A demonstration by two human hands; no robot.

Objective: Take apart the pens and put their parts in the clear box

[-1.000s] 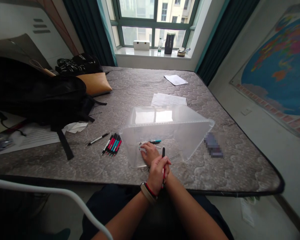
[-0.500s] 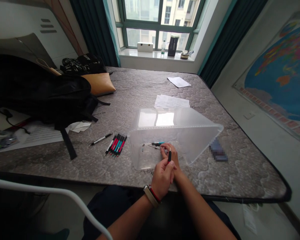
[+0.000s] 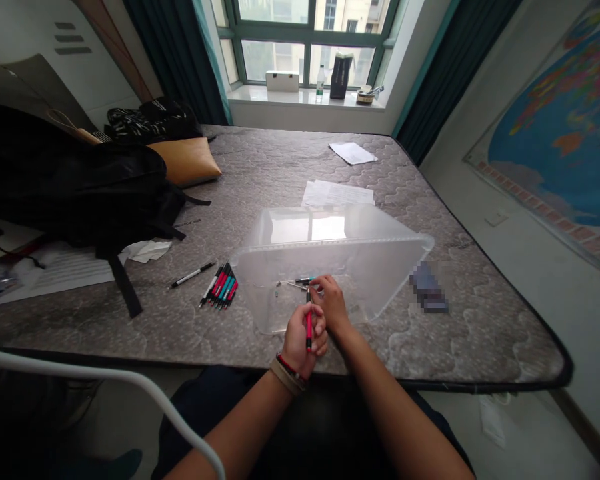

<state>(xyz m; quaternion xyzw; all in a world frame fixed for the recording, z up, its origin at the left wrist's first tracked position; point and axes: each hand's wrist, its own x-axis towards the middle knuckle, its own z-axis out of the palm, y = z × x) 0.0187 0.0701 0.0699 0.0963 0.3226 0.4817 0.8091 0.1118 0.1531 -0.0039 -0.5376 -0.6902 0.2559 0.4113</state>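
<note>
Nearest: left hand [image 3: 300, 341] fisted round slim red plastic pen with black tip [image 3: 309, 328]; long axis near upright in frame, black tip pointing away from body. Just beyond: right hand [image 3: 333, 305], fingers curled over small parts beside teal pen [image 3: 305, 281]; grasp unclear. Both inside clear plastic tub [image 3: 375, 263] on its side. Left of it: row of red and teal pens [image 3: 220, 291]. Farther: printed white sheets [image 3: 337, 194], text too small to read.

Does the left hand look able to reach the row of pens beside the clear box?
Probably yes: the row of pens lies uncovered outside the clear box, but the left hand holds a red pen.
</note>
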